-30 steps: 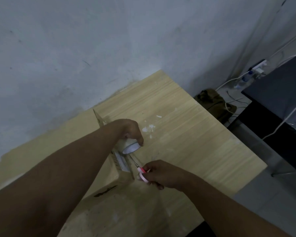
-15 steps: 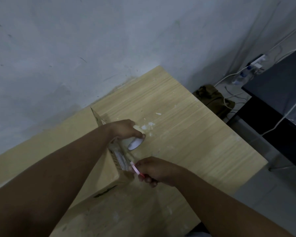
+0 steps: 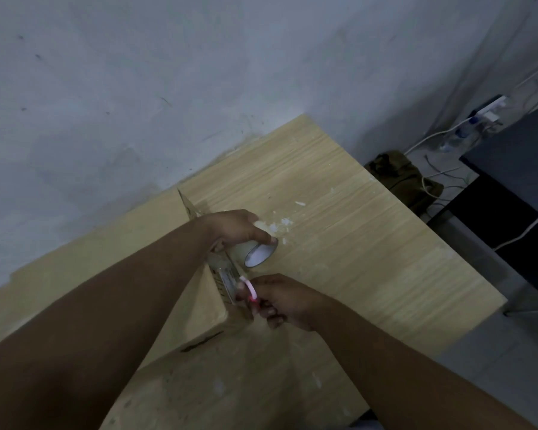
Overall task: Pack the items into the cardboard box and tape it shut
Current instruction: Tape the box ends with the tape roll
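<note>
A cardboard box lies on the wooden table, mostly hidden under my left forearm. My left hand grips a roll of clear tape at the box's right end, pressed against the box side. A strip of tape runs down that end of the box. My right hand holds small pink-handled scissors right against the box's right edge, below the roll. The scissor blades are hidden against the box and tape.
The table stands against a grey wall. A dark green bag and white cables lie on the floor beyond the table's right edge. A black desk stands at the far right.
My right hand has brought the scissors up and left until they touch the box's taped edge. My left hand has shifted the tape roll slightly right.
</note>
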Tool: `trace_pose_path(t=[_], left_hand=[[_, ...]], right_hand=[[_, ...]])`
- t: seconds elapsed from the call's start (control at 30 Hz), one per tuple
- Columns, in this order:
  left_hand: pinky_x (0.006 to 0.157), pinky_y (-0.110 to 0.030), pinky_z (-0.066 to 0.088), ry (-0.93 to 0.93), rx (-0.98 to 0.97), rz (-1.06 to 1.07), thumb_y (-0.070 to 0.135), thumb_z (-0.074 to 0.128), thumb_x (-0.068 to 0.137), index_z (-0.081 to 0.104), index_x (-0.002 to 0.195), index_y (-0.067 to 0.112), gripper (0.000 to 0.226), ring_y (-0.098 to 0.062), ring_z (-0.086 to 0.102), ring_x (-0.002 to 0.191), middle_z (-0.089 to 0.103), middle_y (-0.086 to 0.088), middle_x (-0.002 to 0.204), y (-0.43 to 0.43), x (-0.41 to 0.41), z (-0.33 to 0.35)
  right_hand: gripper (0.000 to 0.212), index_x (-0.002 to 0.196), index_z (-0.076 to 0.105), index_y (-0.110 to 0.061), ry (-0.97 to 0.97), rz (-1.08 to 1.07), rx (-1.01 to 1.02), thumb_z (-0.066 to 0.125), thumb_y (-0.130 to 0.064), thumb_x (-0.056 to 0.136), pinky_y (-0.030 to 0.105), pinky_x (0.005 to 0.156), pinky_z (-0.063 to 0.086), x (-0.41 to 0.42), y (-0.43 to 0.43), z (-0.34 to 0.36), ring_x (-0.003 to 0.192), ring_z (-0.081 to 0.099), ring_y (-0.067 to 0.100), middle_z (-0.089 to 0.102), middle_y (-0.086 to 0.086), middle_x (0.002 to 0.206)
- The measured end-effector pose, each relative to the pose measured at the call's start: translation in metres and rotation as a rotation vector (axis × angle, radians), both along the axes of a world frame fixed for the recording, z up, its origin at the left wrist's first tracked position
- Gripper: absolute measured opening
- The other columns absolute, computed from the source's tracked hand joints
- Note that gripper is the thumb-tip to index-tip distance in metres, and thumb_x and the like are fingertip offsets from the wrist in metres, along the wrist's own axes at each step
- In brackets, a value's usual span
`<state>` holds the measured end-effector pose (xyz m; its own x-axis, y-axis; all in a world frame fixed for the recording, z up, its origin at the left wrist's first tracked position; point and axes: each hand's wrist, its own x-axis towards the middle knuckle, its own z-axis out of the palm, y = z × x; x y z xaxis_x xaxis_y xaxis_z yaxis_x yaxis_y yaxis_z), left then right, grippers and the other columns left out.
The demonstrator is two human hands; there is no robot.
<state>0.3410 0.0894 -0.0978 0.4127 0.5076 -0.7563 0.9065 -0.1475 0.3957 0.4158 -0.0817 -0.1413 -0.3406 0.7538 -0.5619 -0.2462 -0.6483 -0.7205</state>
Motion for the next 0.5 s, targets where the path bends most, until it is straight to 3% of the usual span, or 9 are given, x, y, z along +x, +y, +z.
trace_pose_path(t=[0.03, 0.1, 0.3, 0.5], left_hand=[[0.079, -0.030, 0.045, -0.001, -0.011, 0.008, 0.063, 0.075, 0.066, 0.058, 0.127, 0.010, 0.083, -0.026, 0.057, 0.115, 0.060, -0.006, 0.126, 0.000, 0.000, -0.001], [0.083, -0.033, 0.047, -0.023, -0.020, 0.010, 0.059, 0.077, 0.068, 0.064, 0.117, 0.012, 0.069, -0.025, 0.060, 0.109, 0.064, -0.006, 0.120, -0.001, 0.000, -0.001], [0.078, -0.031, 0.046, -0.053, -0.016, -0.006, 0.047, 0.074, 0.078, 0.067, 0.101, 0.018, 0.037, -0.021, 0.062, 0.095, 0.067, 0.001, 0.101, -0.005, 0.001, 0.000], [0.079, -0.033, 0.049, -0.152, -0.072, 0.047, 0.040, 0.074, 0.081, 0.069, 0.096, 0.017, 0.029, -0.019, 0.064, 0.091, 0.070, 0.001, 0.097, -0.009, 0.001, 0.004]], right_hand=[[0.028, 0.092, 0.070, -0.019, -0.007, -0.001, 0.009, 0.060, -0.045, 0.091, 0.024, 0.047, 0.021, -0.001, 0.001, -0.001, 0.047, 0.031, 0.009, 0.050, 0.001, 0.063], [0.025, 0.089, 0.070, -0.021, -0.016, 0.000, 0.020, 0.061, -0.044, 0.090, 0.022, 0.046, 0.021, -0.001, 0.002, -0.002, 0.046, 0.030, 0.008, 0.048, -0.001, 0.061], [0.020, 0.083, 0.070, -0.026, 0.009, 0.004, 0.029, 0.060, -0.041, 0.091, 0.021, 0.046, 0.020, 0.001, 0.006, 0.002, 0.045, 0.027, 0.009, 0.045, -0.002, 0.059], [0.021, 0.085, 0.067, -0.018, -0.022, 0.016, 0.034, 0.060, -0.037, 0.092, 0.021, 0.045, 0.020, -0.002, 0.016, 0.007, 0.042, 0.028, 0.008, 0.044, -0.005, 0.052]])
